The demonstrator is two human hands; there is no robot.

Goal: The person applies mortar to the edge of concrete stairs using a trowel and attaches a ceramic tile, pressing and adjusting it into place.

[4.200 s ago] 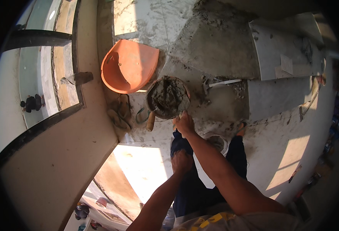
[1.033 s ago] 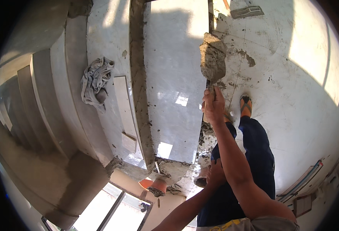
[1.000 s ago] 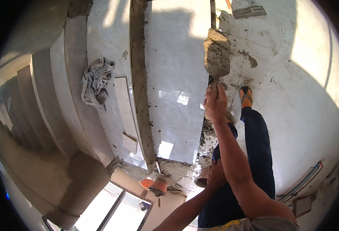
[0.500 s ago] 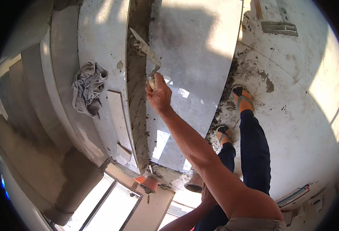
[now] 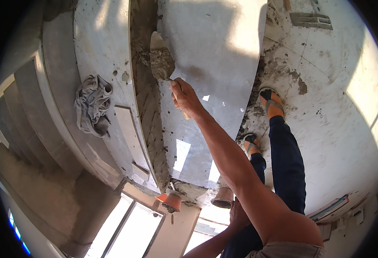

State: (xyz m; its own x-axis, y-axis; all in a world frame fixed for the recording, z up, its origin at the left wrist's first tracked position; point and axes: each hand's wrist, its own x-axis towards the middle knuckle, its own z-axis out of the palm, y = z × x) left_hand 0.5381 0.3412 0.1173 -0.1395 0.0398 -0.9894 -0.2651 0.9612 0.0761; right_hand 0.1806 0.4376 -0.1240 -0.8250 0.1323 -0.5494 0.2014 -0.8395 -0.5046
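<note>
My right hand (image 5: 183, 98) is closed around the handle of a pointing trowel. The trowel's blade (image 5: 161, 58) is coated with grey mortar and shows its broad face. It hangs over the edge between a smooth grey slab (image 5: 210, 51) and the rough mortar-covered strip (image 5: 143, 81) along that slab's left side. At the lower middle, my left hand (image 5: 238, 215) lies by my dark-trousered leg, partly behind my right arm; its fingers are not clear.
A crumpled grey cloth (image 5: 93, 105) and a narrow tile strip (image 5: 131, 133) lie left of the mortar strip. An orange bucket (image 5: 171, 202) and a dark bucket (image 5: 222, 198) stand past the slab's lower end. Steps (image 5: 23, 112) are at far left; mortar crumbs (image 5: 279, 71) dot the floor.
The trowel has turned, from its blade nearly edge-on to its broad mortar-covered face showing. My right hand has shifted slightly right and turned. The whole view has shifted a little.
</note>
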